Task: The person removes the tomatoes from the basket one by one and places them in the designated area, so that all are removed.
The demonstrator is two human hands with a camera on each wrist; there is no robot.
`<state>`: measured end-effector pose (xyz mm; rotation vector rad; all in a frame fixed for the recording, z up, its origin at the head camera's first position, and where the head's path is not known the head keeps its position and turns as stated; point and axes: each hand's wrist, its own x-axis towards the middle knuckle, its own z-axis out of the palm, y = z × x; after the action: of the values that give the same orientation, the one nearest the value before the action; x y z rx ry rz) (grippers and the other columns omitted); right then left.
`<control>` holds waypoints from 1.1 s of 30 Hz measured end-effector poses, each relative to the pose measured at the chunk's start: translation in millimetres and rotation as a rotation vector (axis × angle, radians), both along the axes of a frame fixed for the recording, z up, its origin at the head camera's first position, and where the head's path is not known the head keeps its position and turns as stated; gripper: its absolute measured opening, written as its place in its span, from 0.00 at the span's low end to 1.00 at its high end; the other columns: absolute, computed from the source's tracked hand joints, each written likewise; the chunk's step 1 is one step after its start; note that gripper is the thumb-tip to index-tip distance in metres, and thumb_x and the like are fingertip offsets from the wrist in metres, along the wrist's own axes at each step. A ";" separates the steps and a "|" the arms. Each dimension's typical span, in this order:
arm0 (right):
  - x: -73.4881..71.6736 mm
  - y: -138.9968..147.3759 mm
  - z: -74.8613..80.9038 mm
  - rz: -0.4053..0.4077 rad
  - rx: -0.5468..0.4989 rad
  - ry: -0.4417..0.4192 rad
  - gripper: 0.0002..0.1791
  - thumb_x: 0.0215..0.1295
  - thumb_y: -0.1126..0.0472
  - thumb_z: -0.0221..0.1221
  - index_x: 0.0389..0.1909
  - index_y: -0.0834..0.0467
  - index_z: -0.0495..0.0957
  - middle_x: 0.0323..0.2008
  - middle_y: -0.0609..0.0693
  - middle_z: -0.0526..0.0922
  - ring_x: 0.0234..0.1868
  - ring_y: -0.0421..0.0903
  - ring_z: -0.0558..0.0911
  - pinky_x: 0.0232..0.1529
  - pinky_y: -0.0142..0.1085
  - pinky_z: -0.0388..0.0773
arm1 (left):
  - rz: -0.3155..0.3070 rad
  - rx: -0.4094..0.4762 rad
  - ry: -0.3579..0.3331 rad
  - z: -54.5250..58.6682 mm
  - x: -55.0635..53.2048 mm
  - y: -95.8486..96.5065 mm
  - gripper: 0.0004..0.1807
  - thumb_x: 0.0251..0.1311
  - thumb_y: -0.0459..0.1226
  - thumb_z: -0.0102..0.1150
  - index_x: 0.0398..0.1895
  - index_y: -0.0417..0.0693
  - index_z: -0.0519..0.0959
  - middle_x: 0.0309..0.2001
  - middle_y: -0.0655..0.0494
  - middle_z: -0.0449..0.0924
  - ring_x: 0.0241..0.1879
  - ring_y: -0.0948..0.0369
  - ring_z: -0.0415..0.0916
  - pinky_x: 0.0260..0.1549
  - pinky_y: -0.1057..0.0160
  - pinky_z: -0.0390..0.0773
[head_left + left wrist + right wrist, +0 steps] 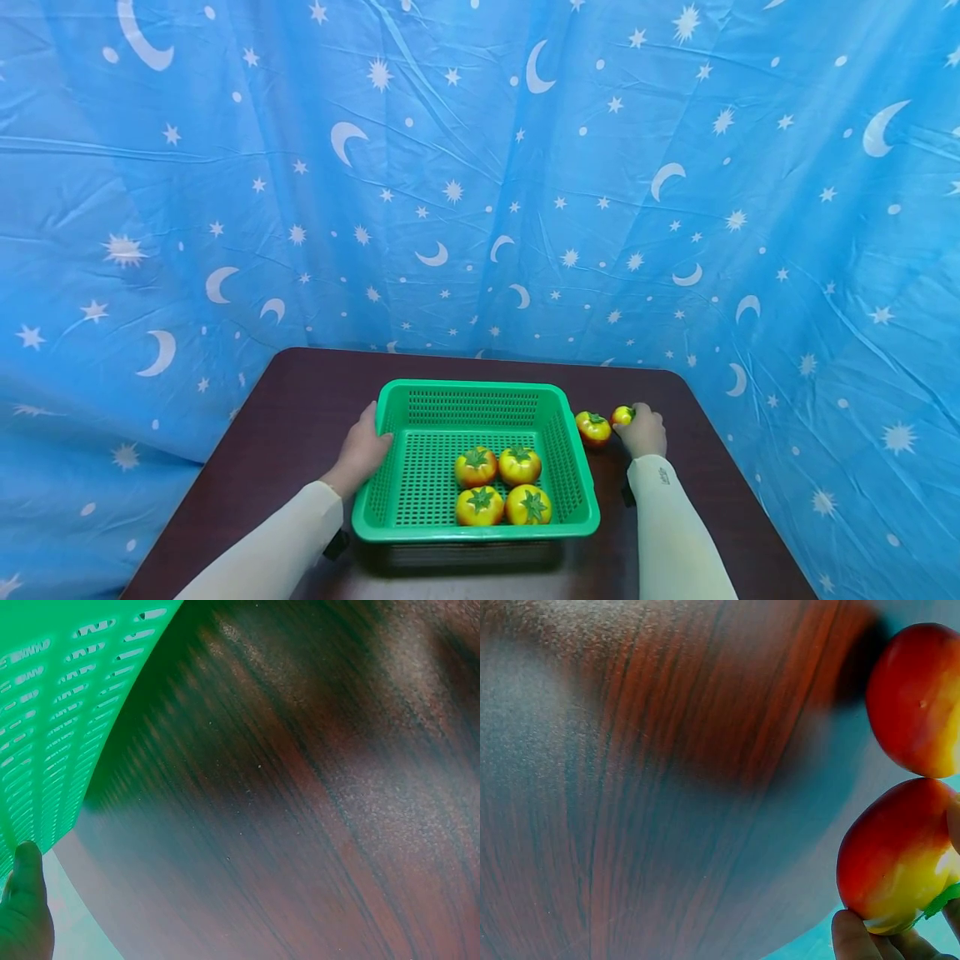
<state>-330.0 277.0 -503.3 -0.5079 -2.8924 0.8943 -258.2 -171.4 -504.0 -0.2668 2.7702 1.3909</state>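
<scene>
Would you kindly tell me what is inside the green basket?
Four red-and-yellow fruits lie in the green basket, toward its near right; anything directly beneath them is covered.

Left hand (363, 452), right hand (644, 431) — well apart

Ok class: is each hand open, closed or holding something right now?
Left hand: gripping the green basket by its left rim.
Right hand: holding a red and yellow fruit.
</scene>
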 end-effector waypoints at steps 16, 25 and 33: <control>9.6 0.6 -7.6 0.042 0.028 -0.020 0.29 0.62 0.61 0.60 0.61 0.70 0.65 0.52 0.72 0.70 0.49 0.65 0.71 0.57 0.59 0.70 | -0.001 -0.018 0.014 2.6 1.6 1.5 0.39 0.65 0.33 0.47 0.74 0.36 0.39 0.70 0.31 0.51 0.68 0.37 0.55 0.62 0.38 0.63; 10.7 1.8 -8.6 0.046 0.034 -0.047 0.28 0.63 0.61 0.60 0.60 0.70 0.66 0.52 0.71 0.71 0.49 0.64 0.72 0.57 0.59 0.70 | 0.010 -0.020 0.014 2.3 1.1 2.0 0.40 0.64 0.33 0.47 0.74 0.36 0.40 0.71 0.32 0.51 0.68 0.38 0.54 0.63 0.38 0.62; 10.6 4.3 -13.2 0.041 0.007 -0.049 0.31 0.61 0.61 0.58 0.63 0.70 0.63 0.54 0.72 0.69 0.50 0.66 0.71 0.57 0.60 0.69 | 0.004 -0.028 0.025 0.2 0.0 1.3 0.40 0.63 0.32 0.47 0.74 0.35 0.40 0.70 0.30 0.52 0.68 0.37 0.55 0.63 0.38 0.61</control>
<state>-319.4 281.3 -516.4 -0.4784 -2.9596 0.8888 -258.2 -170.1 -503.8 -0.2583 2.8125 1.3668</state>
